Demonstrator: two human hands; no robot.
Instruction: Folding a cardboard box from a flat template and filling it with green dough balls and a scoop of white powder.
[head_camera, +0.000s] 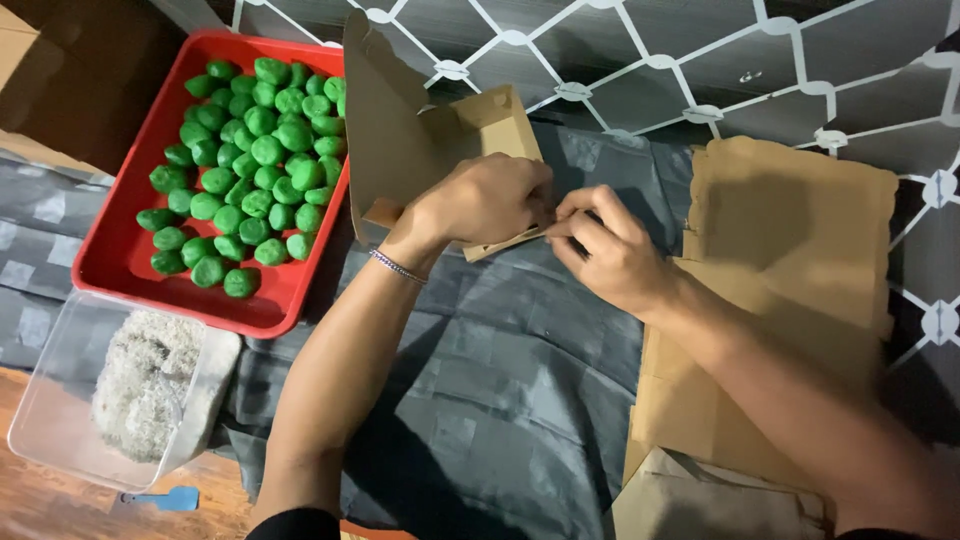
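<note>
Gripping a cardboard box (440, 150), left hand (485, 200) and right hand (600, 245) — over grey cloth (500, 380).

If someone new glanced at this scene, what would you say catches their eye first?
Probably the red tray at upper left, packed with bright green balls. Next, in the middle, the left hand and right hand meet on a brown cardboard box with its lid standing open. A clear container of whitish shreds sits at lower left.
</note>
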